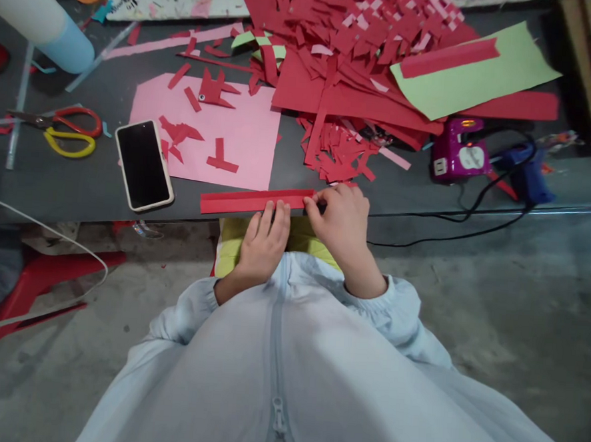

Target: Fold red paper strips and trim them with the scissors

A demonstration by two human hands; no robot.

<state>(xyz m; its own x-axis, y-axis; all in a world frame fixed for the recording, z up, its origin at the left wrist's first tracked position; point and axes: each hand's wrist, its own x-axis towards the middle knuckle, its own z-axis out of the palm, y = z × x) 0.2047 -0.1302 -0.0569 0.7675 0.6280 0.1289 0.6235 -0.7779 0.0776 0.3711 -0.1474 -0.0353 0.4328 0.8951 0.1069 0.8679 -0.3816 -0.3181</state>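
Observation:
A long red paper strip (246, 201) lies along the near edge of the dark table (67, 180). My left hand (264, 236) rests with fingers stretched flat, the tips pressing on the strip near its middle. My right hand (340, 220) has its fingers curled and pinched on the strip's right end. Both wrists come out of light blue sleeves.
A phone (143, 165) lies on a pink sheet (241, 134) with red scraps. Red-and-yellow scissors (68, 130) sit at the left. A heap of red cuttings (345, 57), a green sheet (485, 72), a purple glue gun (460, 154) with cable, and a white roll (38, 15).

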